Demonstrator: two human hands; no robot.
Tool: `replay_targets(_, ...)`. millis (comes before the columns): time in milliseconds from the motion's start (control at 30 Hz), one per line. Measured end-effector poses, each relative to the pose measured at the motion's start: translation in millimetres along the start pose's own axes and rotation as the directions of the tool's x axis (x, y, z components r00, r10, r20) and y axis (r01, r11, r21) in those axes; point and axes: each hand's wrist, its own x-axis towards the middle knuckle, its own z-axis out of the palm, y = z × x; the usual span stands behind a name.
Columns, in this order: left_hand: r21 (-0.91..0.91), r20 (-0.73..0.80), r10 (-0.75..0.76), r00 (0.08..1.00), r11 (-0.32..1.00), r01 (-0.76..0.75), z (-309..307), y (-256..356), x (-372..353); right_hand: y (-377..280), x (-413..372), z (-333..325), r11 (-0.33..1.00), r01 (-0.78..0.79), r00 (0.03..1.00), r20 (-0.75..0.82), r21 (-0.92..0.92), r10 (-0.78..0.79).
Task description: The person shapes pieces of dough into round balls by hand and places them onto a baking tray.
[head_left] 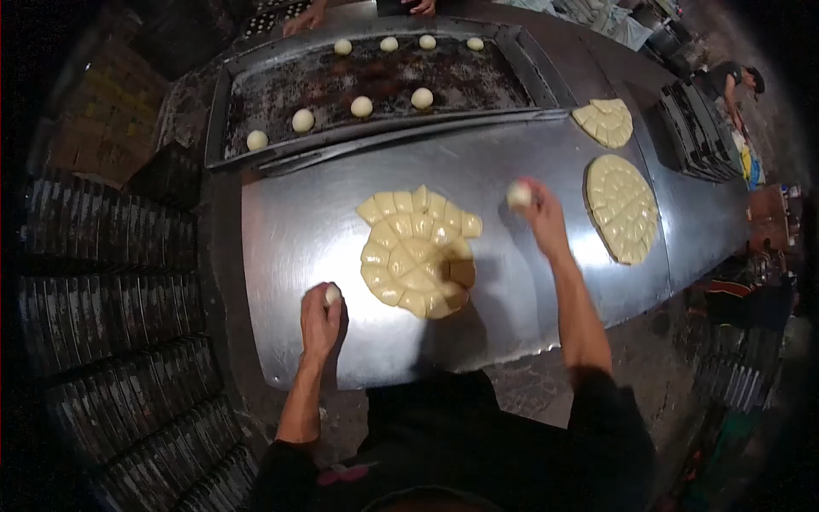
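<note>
On the steel table, a large round of pale, glossy dough (405, 247) lies cut into many pieces. To its left, my left hand (318, 314) is closed around a small dough ball (332, 295), which shows past the fingers. On the other side, my right hand (542, 209) grips another dough ball (519, 194), held over the table. Neither hand touches the cut dough. A shadow falls across the lower right part of the round.
Beyond the steel table (290, 222), a dark baking tray (217, 119) holds several dough balls in two rows. Two more cut dough rounds (623, 209) (604, 122) lie at the right. Another person's hand (305, 19) is at the tray's far edge. Stacked pans (111, 303) stand left.
</note>
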Motion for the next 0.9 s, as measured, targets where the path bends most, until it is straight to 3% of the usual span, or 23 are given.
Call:
replay_targets(33, -0.052, 0.063, -0.012, 0.998, 0.999, 0.015, 0, 0, 2, -13, 52, 5, 0.999, 0.053, 0.998, 0.023, -0.013, -0.053)
replay_targets(67, -0.286, 0.134, -0.211, 0.968, 0.927, 0.242, -1, 5, 7, -24, 101, 11, 0.977, 0.104, 0.995, 0.014, -0.186, -0.104)
replay_targets(100, -0.273, 0.12, -0.215, 0.969, 0.931, 0.241, -4, 8, 15, -29, 147, 19, 0.925, 0.155, 0.987, 0.012, -0.346, -0.161)
replay_targets(133, -0.335, 0.129, -0.357, 0.925, 0.863, 0.379, -7, 11, 22, -30, 186, 26, 0.846, 0.199, 0.976, 0.021, -0.494, -0.217)
replay_targets(167, -0.397, 0.141, -0.487, 0.862, 0.77, 0.5, -10, 15, 31, -21, 218, 35, 0.833, 0.155, 0.986, 0.036, -0.531, -0.16)
replay_targets(233, -0.591, 0.187, -0.512, 0.839, 0.623, 0.512, -12, 52, 56, 11, 271, 51, 0.728, 0.094, 0.994, 0.099, -0.679, -0.036)
replay_targets(267, -0.601, 0.191, -0.471, 0.861, 0.638, 0.482, -3, 58, 71, 13, 276, 58, 0.736, 0.098, 0.994, 0.105, -0.67, -0.037)
replay_targets(333, -0.614, 0.196, -0.378, 0.905, 0.672, 0.414, 18, 80, 104, 6, 273, 72, 0.471, 0.07, 0.98, 0.149, -0.879, 0.134)
replay_targets(400, -0.627, 0.175, -0.285, 0.942, 0.705, 0.33, 35, 121, 146, -6, 246, 81, 0.403, 0.241, 0.969, 0.199, -0.883, -0.144)
replay_targets(433, -0.641, 0.153, -0.241, 0.958, 0.714, 0.282, 44, 143, 167, -33, 218, 77, 0.726, 0.267, 0.948, 0.307, -0.633, -0.081)
replay_targets(467, -0.652, 0.165, -0.19, 0.968, 0.716, 0.252, 54, 162, 189, -55, 186, 72, 0.935, 0.205, 0.905, 0.419, -0.289, -0.069)
replay_targets(500, -0.662, 0.179, -0.136, 0.974, 0.716, 0.222, 64, 179, 210, -46, 164, 68, 0.948, 0.319, 0.798, 0.534, 0.017, -0.279)
replay_targets(533, -0.75, 0.222, -0.045, 0.974, 0.631, 0.2, 75, 196, 228, -56, 141, 61, 0.966, 0.24, 0.761, 0.598, 0.097, -0.25)
replay_targets(567, -0.826, 0.25, 0.049, 0.967, 0.532, 0.187, 85, 212, 242, -54, 132, 52, 0.839, 0.537, 0.712, 0.58, -0.088, -0.396)
replay_targets(633, -0.912, 0.329, 0.126, 0.936, 0.299, 0.28, 90, 245, 250, -56, 144, 26, 0.97, 0.239, 0.872, 0.431, 0.039, -0.232)
replay_targets(667, -0.881, 0.369, 0.116, 0.922, 0.36, 0.307, 88, 248, 253, -37, 167, 16, 0.943, 0.331, 0.906, 0.29, -0.028, -0.31)
replay_targets(700, -0.88, 0.371, 0.111, 0.922, 0.361, 0.31, 88, 237, 258, -23, 192, 4, 0.954, 0.276, 0.952, 0.172, -0.118, -0.254)
replay_targets(733, -0.769, 0.314, 0.112, 0.943, 0.612, 0.184, 88, 213, 263, -12, 219, -9, 0.958, 0.208, 0.978, 0.053, -0.197, -0.202)
replay_targets(767, -0.578, 0.266, 0.111, 0.957, 0.813, 0.067, 89, 183, 264, -2, 244, -21, 0.877, 0.125, 0.987, -0.029, -0.464, -0.157)
replay_targets(800, -0.482, 0.235, 0.085, 0.968, 0.875, 0.041, 89, 146, 262, 39, 283, -27, 0.733, 0.167, 0.956, -0.075, -0.659, -0.285)
replay_targets(833, -0.303, 0.272, -0.006, 0.962, 0.949, 0.092, 71, 138, 250, 65, 307, -34, 0.698, 0.148, 0.979, 0.006, -0.701, -0.202)
replay_targets(867, -0.216, 0.286, -0.03, 0.958, 0.972, 0.095, 70, 112, 243, 65, 314, -36, 0.566, 0.099, 0.994, 0.111, -0.818, -0.013)
replay_targets(900, -0.133, 0.299, -0.042, 0.953, 0.988, 0.085, 71, 89, 233, 68, 324, -34, 0.429, 0.137, 0.98, 0.186, -0.893, 0.074)
